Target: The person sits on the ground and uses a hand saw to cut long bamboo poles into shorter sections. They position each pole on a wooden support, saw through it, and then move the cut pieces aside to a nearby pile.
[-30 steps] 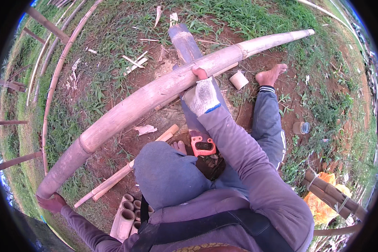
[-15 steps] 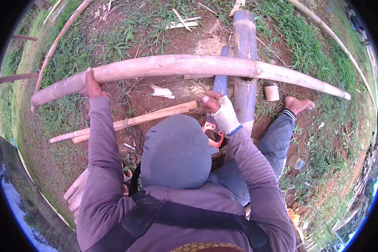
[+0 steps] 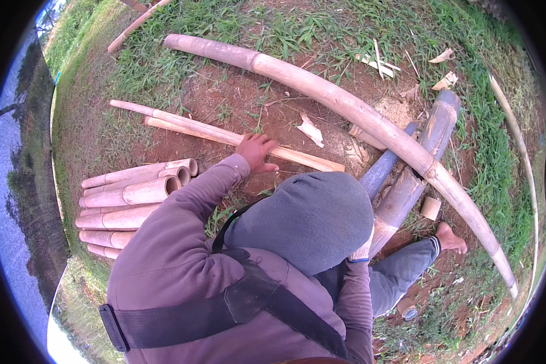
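Head view: left hand (image 3: 258, 153) over two bamboo strips (image 3: 306, 158), fingers spread, not gripping; contact unclear. Gloved right hand (image 3: 361, 249) mostly hidden behind grey headwear (image 3: 303, 221); can't tell its grip. Long curved bamboo pole (image 3: 340, 101) lies across thick dark bamboo log (image 3: 446, 115), beyond both hands. Saw blade (image 3: 382, 165) beside log, far end near pole. Cut bamboo tubes (image 3: 130, 193) piled at left.

The bamboo pole (image 3: 346, 108) lies across the log (image 3: 438, 128).
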Available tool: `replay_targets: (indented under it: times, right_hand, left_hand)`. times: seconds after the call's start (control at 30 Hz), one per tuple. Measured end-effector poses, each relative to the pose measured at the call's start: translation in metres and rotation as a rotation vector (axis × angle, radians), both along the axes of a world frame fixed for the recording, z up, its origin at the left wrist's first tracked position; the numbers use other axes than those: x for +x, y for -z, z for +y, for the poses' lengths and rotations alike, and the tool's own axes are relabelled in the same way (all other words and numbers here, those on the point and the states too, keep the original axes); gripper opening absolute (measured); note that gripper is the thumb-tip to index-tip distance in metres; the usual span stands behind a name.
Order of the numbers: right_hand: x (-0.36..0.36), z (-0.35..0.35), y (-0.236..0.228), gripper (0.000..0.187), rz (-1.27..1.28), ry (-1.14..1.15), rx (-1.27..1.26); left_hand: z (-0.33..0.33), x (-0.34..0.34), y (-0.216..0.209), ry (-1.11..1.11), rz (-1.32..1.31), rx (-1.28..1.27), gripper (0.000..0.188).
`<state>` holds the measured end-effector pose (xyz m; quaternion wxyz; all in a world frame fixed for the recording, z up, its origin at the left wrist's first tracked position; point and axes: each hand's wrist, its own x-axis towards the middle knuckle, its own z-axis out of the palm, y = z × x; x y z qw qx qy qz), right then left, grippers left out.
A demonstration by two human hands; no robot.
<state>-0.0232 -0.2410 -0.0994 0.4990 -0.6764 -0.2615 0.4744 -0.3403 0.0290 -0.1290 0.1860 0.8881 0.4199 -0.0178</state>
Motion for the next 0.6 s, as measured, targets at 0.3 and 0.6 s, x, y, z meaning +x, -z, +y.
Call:
replay_targets:
  times: [0.3, 0.6]
  right_hand:
    - [0.029, -0.063, 0.095, 0.042, -0.417, -0.454, -0.033]
    - [0.013, 0.103, -0.058, 0.036, -1.225, -0.797, -0.244]
  left_hand:
    - [0.029, 0.006, 0.035, 0.027, 0.099, -0.021, 0.035]
    - [-0.011, 0.118, -0.06, 0.323, -0.081, -0.178, 0.031]
